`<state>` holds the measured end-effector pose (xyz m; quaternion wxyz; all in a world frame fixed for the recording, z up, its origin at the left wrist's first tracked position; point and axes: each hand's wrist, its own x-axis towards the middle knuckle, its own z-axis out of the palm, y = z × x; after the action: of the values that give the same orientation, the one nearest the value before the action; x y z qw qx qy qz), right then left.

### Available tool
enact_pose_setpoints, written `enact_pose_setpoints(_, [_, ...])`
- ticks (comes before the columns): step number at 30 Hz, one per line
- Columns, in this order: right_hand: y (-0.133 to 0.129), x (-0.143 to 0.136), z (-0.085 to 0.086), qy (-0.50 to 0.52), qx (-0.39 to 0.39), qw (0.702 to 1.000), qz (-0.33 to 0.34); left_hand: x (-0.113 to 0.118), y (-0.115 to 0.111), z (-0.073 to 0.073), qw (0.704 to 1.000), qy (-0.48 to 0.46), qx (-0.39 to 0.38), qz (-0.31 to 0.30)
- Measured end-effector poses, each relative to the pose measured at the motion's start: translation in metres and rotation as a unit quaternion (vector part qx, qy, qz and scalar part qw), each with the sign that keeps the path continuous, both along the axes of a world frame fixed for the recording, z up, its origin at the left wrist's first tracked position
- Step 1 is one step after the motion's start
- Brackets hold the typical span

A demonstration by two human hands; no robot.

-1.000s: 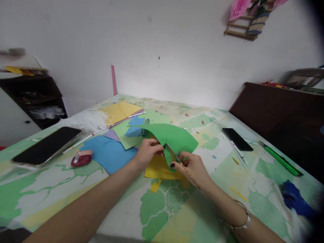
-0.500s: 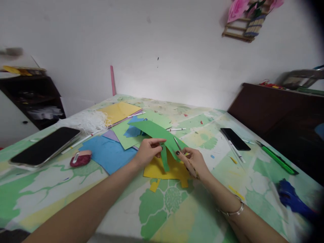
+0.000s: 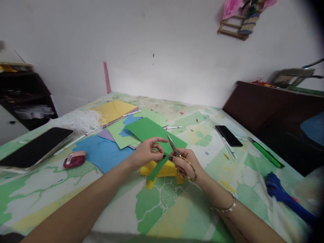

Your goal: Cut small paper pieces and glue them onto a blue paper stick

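My left hand (image 3: 149, 152) pinches a narrow green paper strip (image 3: 157, 169) between thumb and finger, its index finger stretched out. In my right hand (image 3: 187, 160) are scissors (image 3: 173, 144) with gold-coloured handles, blades pointing up and away. The right thumb tip is close to the strip's upper end; whether it grips the strip too, I cannot tell. Behind the hands, a larger dark green sheet (image 3: 152, 130) lies over other papers. Beneath the strip is a yellow paper piece (image 3: 164, 172) with small tabs on its near side, partly covered by strip and hands.
Blue paper (image 3: 101, 153), light green paper (image 3: 118, 135) and a yellow stack (image 3: 115, 110) lie to the left, near white shredded strands (image 3: 78, 121) and a large phone (image 3: 37, 146). Rightward are another phone (image 3: 228, 135), a green cutter (image 3: 267, 154) and a blue glue gun (image 3: 280, 194).
The green strip, hanging by the sheet before, is now apart from it and slanted toward me. The dark green sheet has dropped onto the papers. The scissors have turned more upright.
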<state>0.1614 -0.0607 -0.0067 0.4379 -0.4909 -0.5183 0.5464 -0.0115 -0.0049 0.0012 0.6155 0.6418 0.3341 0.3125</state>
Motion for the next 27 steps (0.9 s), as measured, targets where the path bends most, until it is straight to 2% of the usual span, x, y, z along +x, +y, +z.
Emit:
enact_pose_setpoints(10, [-0.001,-0.004,-0.003,0.031,-0.003,1.000,-0.003,0.004,-0.003,-0.003,1.000,-0.029,0.006,0.001])
enact_pose_setpoints(16, [-0.001,-0.005,-0.002,0.071,0.049,0.995,-0.058,0.005,-0.002,-0.010,0.997,-0.049,0.006,0.058])
enact_pose_setpoints(19, [-0.001,-0.006,-0.002,0.090,0.056,0.989,-0.105,0.009,-0.006,-0.013,0.999,-0.038,0.007,0.008])
enact_pose_setpoints(21, [0.000,-0.006,-0.003,0.088,0.053,0.986,-0.128,0.013,-0.012,-0.015,0.998,-0.041,0.040,-0.021])
enact_pose_setpoints(23, [0.000,-0.007,-0.004,0.090,0.056,0.985,-0.139,0.017,-0.017,-0.016,0.996,-0.055,0.066,-0.003])
enact_pose_setpoints(27, [-0.003,-0.012,-0.002,0.070,0.066,0.987,-0.130,0.025,-0.025,-0.016,0.986,-0.110,0.030,0.121])
